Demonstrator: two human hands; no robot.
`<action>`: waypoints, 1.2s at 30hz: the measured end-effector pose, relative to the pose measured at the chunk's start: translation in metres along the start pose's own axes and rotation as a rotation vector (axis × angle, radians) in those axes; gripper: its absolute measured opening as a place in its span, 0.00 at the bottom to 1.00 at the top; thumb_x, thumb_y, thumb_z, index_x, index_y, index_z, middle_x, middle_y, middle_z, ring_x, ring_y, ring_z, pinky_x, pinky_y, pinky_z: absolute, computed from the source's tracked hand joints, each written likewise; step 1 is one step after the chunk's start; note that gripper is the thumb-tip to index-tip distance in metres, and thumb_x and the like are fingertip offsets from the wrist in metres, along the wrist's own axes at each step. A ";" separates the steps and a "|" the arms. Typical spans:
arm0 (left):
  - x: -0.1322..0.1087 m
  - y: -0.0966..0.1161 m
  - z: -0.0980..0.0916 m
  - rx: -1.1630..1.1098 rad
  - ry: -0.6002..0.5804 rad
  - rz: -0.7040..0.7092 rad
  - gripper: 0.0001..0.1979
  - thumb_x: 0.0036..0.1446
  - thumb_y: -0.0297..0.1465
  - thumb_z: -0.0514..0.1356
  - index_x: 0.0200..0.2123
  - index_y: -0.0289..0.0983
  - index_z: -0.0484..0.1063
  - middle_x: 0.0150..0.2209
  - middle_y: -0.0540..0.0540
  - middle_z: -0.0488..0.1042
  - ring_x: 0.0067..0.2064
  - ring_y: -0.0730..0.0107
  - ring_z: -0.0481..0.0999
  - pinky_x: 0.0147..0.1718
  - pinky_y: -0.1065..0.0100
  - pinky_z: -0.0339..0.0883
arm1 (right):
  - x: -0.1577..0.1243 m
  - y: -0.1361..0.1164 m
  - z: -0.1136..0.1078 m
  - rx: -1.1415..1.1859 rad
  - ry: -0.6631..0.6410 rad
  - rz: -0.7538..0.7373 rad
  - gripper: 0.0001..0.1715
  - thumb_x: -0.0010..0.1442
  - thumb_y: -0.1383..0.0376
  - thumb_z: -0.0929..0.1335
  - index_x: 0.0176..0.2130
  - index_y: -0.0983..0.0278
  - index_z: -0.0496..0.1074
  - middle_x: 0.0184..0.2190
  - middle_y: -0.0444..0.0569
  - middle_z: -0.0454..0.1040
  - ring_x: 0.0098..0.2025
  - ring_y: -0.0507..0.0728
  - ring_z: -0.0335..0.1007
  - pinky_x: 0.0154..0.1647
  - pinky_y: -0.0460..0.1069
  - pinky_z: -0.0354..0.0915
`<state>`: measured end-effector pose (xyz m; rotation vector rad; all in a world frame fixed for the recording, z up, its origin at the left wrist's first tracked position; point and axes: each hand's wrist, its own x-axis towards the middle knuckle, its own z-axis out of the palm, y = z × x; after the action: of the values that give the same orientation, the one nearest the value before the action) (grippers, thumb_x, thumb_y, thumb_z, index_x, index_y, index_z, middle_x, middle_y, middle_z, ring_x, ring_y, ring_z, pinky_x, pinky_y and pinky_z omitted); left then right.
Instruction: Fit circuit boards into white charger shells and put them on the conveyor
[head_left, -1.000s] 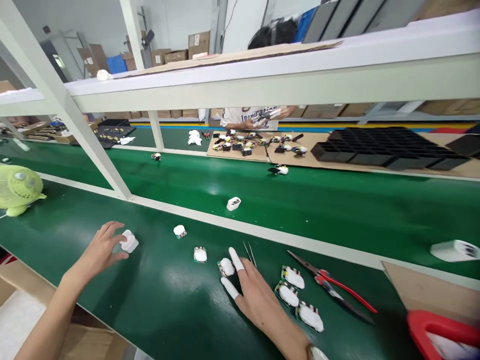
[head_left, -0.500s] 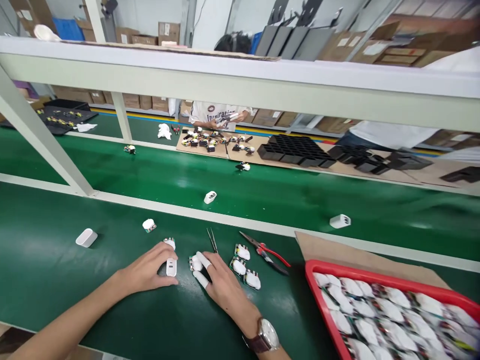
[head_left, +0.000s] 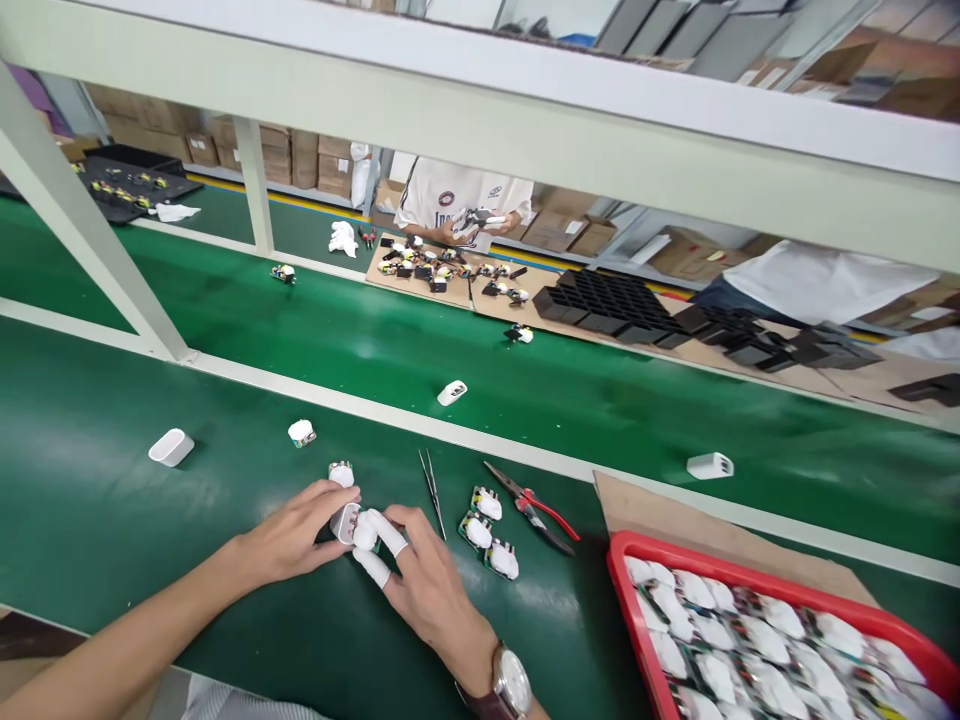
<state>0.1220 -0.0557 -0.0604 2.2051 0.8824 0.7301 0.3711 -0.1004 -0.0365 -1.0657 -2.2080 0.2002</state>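
Note:
Low over the green bench, my left hand grips a white plastic charger housing, its open end turned to the right. My right hand, with white finger cots on two fingers, pinches a small circuit board with a white pad at the mouth of that housing. How far the board sits inside is hard to see. Just behind my left fingers lies another padded circuit board. Tweezers and several padded boards rest to the right of my right hand.
Red-handled pliers lie beside a red tray full of padded boards. An empty housing stands at left. White housings sit on the green conveyor. Across it, a co-worker handles a part. A metal beam crosses above.
My right hand has lifted the board and brought it left to the housing. My left hand has turned the housing so its open end faces the board. Housings on the conveyor shifted right in view.

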 end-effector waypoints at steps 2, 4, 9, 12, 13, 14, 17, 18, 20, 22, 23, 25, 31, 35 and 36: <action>0.000 0.001 -0.001 0.011 0.004 0.009 0.31 0.69 0.31 0.63 0.71 0.44 0.56 0.60 0.38 0.72 0.61 0.56 0.76 0.59 0.57 0.75 | 0.000 0.002 0.001 -0.013 -0.008 0.000 0.26 0.71 0.68 0.69 0.65 0.63 0.63 0.50 0.58 0.73 0.48 0.64 0.74 0.45 0.58 0.78; 0.000 0.001 -0.001 0.031 0.009 0.021 0.32 0.69 0.30 0.62 0.72 0.45 0.56 0.61 0.38 0.71 0.62 0.56 0.75 0.60 0.55 0.74 | 0.000 0.003 0.001 -0.017 -0.010 -0.002 0.26 0.71 0.68 0.69 0.65 0.64 0.63 0.50 0.59 0.73 0.48 0.64 0.74 0.45 0.58 0.78; -0.001 0.002 0.001 0.094 0.000 0.057 0.36 0.69 0.27 0.61 0.74 0.44 0.51 0.62 0.36 0.70 0.65 0.52 0.73 0.62 0.52 0.73 | 0.004 0.000 -0.002 -0.070 -0.057 -0.035 0.19 0.70 0.71 0.67 0.59 0.67 0.67 0.50 0.61 0.73 0.48 0.65 0.73 0.44 0.59 0.78; 0.001 0.004 0.001 0.112 -0.002 0.081 0.37 0.69 0.26 0.61 0.75 0.42 0.49 0.61 0.34 0.70 0.64 0.50 0.74 0.61 0.52 0.74 | 0.007 -0.002 -0.006 -0.109 -0.098 -0.049 0.15 0.68 0.74 0.66 0.54 0.66 0.69 0.51 0.61 0.72 0.47 0.65 0.73 0.43 0.59 0.77; 0.001 0.005 0.000 0.114 0.003 0.090 0.37 0.69 0.26 0.61 0.75 0.41 0.49 0.60 0.33 0.71 0.63 0.51 0.74 0.61 0.53 0.75 | 0.008 -0.003 -0.007 -0.119 -0.107 -0.052 0.13 0.68 0.74 0.66 0.51 0.66 0.69 0.51 0.61 0.72 0.47 0.65 0.73 0.42 0.59 0.77; 0.002 0.006 -0.001 0.116 0.010 0.097 0.36 0.69 0.26 0.61 0.75 0.41 0.49 0.60 0.33 0.71 0.63 0.51 0.75 0.61 0.53 0.75 | 0.009 -0.003 -0.008 -0.127 -0.115 -0.054 0.11 0.68 0.74 0.66 0.49 0.66 0.70 0.51 0.61 0.72 0.46 0.65 0.73 0.41 0.59 0.77; 0.004 0.008 -0.003 0.115 0.030 0.115 0.35 0.70 0.28 0.61 0.75 0.41 0.50 0.58 0.33 0.72 0.61 0.51 0.76 0.59 0.54 0.76 | 0.010 -0.003 -0.010 -0.137 -0.131 -0.056 0.08 0.68 0.74 0.66 0.47 0.65 0.70 0.51 0.62 0.72 0.47 0.65 0.73 0.41 0.59 0.77; 0.004 0.008 -0.003 0.111 0.033 0.118 0.35 0.70 0.28 0.60 0.75 0.41 0.50 0.58 0.33 0.73 0.60 0.51 0.77 0.59 0.54 0.76 | 0.011 -0.003 -0.010 -0.136 -0.134 -0.056 0.08 0.69 0.73 0.66 0.48 0.66 0.70 0.51 0.62 0.72 0.47 0.65 0.73 0.41 0.59 0.77; 0.005 0.009 -0.004 0.102 0.031 0.121 0.35 0.70 0.28 0.60 0.75 0.40 0.50 0.57 0.33 0.73 0.60 0.51 0.77 0.59 0.54 0.76 | 0.011 -0.002 -0.009 -0.131 -0.136 -0.057 0.09 0.70 0.73 0.65 0.50 0.66 0.70 0.50 0.61 0.72 0.48 0.65 0.73 0.42 0.59 0.77; 0.005 0.009 -0.004 0.098 0.018 0.118 0.36 0.70 0.27 0.60 0.75 0.40 0.49 0.57 0.34 0.73 0.60 0.51 0.77 0.59 0.54 0.75 | 0.011 -0.001 -0.007 -0.129 -0.139 -0.057 0.10 0.71 0.72 0.64 0.51 0.66 0.70 0.50 0.61 0.73 0.47 0.65 0.72 0.42 0.59 0.77; 0.005 0.009 -0.003 0.099 0.010 0.114 0.36 0.70 0.27 0.60 0.75 0.40 0.49 0.57 0.34 0.73 0.61 0.51 0.76 0.60 0.54 0.75 | 0.011 0.000 -0.006 -0.130 -0.144 -0.056 0.10 0.71 0.72 0.64 0.51 0.65 0.70 0.50 0.60 0.73 0.47 0.65 0.72 0.41 0.59 0.77; 0.004 0.008 -0.002 0.102 -0.004 0.106 0.36 0.69 0.26 0.60 0.75 0.40 0.49 0.58 0.34 0.73 0.63 0.49 0.75 0.61 0.53 0.74 | 0.011 0.000 -0.004 -0.135 -0.154 -0.056 0.11 0.71 0.72 0.64 0.52 0.64 0.70 0.50 0.60 0.73 0.47 0.65 0.73 0.41 0.59 0.78; -0.001 0.005 0.002 0.029 -0.021 0.017 0.38 0.67 0.28 0.64 0.75 0.44 0.52 0.63 0.35 0.70 0.65 0.50 0.74 0.62 0.52 0.73 | 0.008 0.000 -0.007 -0.093 -0.155 -0.016 0.21 0.73 0.69 0.64 0.63 0.64 0.64 0.52 0.60 0.75 0.48 0.66 0.75 0.44 0.61 0.79; -0.003 0.003 0.004 -0.040 -0.026 -0.040 0.37 0.67 0.30 0.65 0.73 0.46 0.54 0.65 0.38 0.70 0.64 0.53 0.76 0.62 0.53 0.74 | 0.004 -0.001 -0.004 -0.041 -0.148 -0.042 0.16 0.72 0.67 0.68 0.58 0.61 0.69 0.53 0.58 0.75 0.48 0.65 0.75 0.46 0.62 0.78; -0.003 0.003 0.005 -0.047 -0.034 -0.044 0.37 0.67 0.30 0.65 0.73 0.46 0.54 0.65 0.37 0.70 0.64 0.53 0.75 0.62 0.53 0.74 | 0.004 -0.002 -0.003 -0.047 -0.156 -0.042 0.13 0.72 0.66 0.68 0.55 0.61 0.71 0.53 0.58 0.75 0.48 0.65 0.74 0.46 0.62 0.78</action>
<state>0.1245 -0.0612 -0.0621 2.1438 0.8850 0.6838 0.3701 -0.0990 -0.0320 -1.0597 -2.3827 0.2198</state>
